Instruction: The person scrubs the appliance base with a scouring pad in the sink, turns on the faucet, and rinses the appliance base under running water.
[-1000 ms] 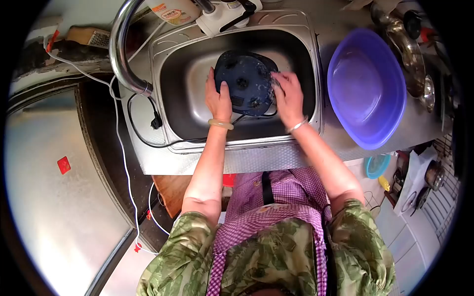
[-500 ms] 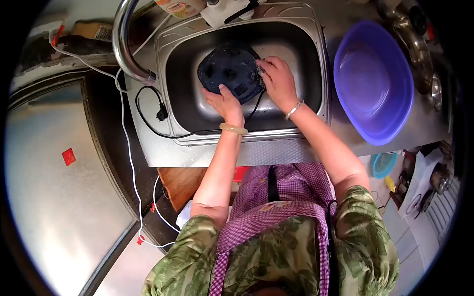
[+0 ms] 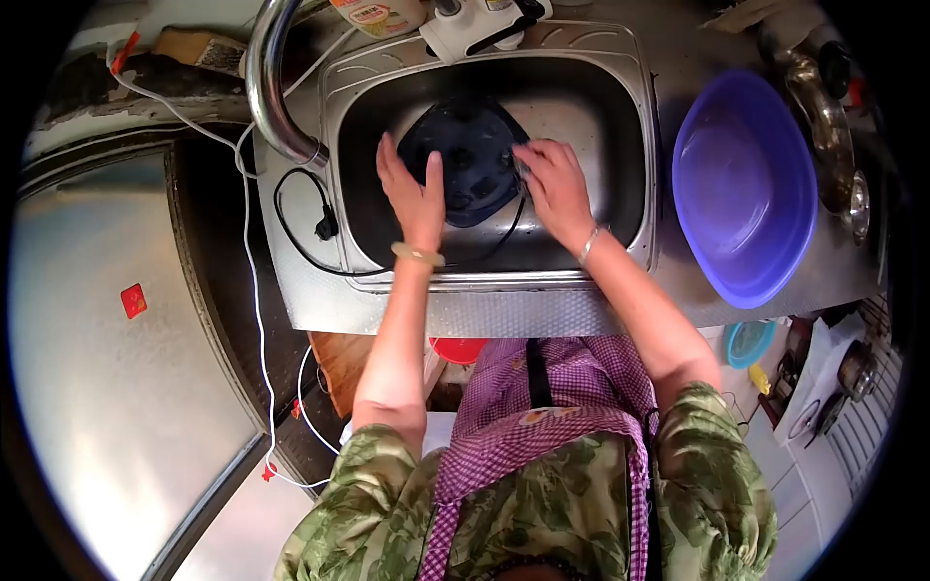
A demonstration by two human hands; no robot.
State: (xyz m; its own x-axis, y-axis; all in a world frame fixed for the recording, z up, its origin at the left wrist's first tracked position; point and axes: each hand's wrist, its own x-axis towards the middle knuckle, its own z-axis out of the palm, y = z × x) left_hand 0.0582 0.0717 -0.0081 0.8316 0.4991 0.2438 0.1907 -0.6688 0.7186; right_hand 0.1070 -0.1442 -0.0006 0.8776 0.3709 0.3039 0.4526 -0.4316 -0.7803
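A dark blue, rounded appliance [image 3: 472, 179] with dark openings in its face lies in the steel sink; its exact kind is unclear. A black power cord [image 3: 509, 230] runs from its right side over the sink's front rim to a plug [image 3: 326, 225] on the counter at left. My left hand [image 3: 415, 198] is at the appliance's left side, fingers stretched out and thumb apart, holding nothing. My right hand [image 3: 557, 186] has its fingers bent and closed at the appliance's right edge, near the cord. Its fingertips are slightly blurred.
The sink [image 3: 644, 184] is set in a metal counter. A chrome faucet [image 3: 291, 126] curves in at upper left. To the right stands a purple basin [image 3: 744, 189]. A white device [image 3: 475, 29] and a bottle [image 3: 380, 14] stand behind the sink; a white cable [image 3: 249, 290] hangs at left.
My left hand has come off the appliance's lower edge and moved left and up, its fingers spreading. My right hand stays at the right edge. The view has shifted slightly.
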